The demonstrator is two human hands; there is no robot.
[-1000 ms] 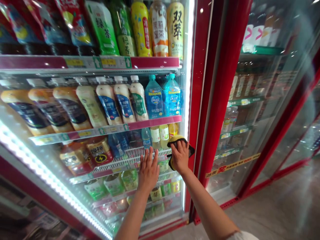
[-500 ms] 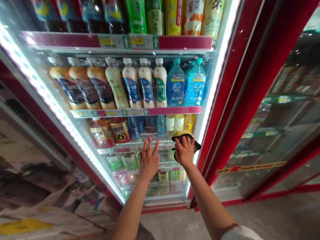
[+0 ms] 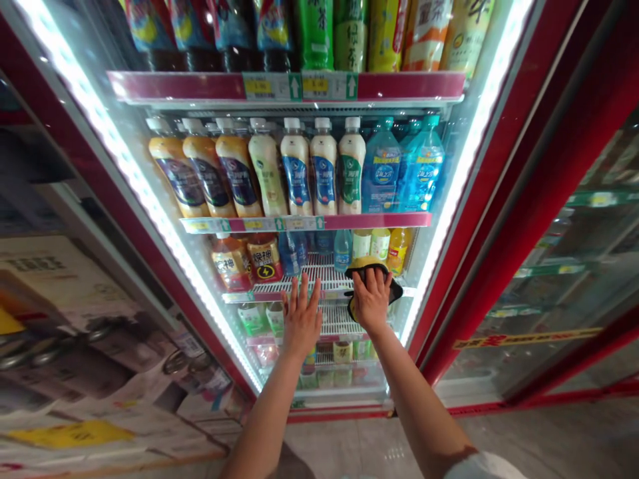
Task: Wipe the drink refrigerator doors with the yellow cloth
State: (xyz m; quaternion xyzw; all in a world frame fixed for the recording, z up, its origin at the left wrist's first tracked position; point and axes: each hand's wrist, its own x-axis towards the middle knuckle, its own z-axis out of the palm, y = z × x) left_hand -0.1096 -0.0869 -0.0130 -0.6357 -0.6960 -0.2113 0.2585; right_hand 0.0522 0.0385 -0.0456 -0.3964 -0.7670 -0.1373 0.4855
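Note:
My right hand (image 3: pixel 372 299) presses down on a yellow cloth with black edging (image 3: pixel 367 263), at the front of a wire shelf (image 3: pixel 319 269) inside a lit drinks fridge. Fingers spread, my left hand (image 3: pixel 302 316) is at the front edge of the same shelf and holds nothing; whether it touches the edge I cannot tell. Behind the cloth stand an orange drink bottle (image 3: pixel 399 250) and pale-labelled bottles (image 3: pixel 380 243). A small blue bottle (image 3: pixel 342 249) is just left of them. Two red-brown bottles (image 3: pixel 264 258) stand at the shelf's left.
Above, a shelf with a pink price strip (image 3: pixel 377 221) carries milk-tea bottles (image 3: pixel 297 166) and large blue bottles (image 3: pixel 422 166). Red door frames (image 3: pixel 504 226) run down the right. Boxes and a yellow sheet (image 3: pixel 72 434) lie at lower left. Grey floor (image 3: pixel 344 446) shows below.
The view has shifted, so the fridge sits further right in the picture. My right hand with the cloth has moved leftward along the shelf edge. My left hand also sits further left against the shelf.

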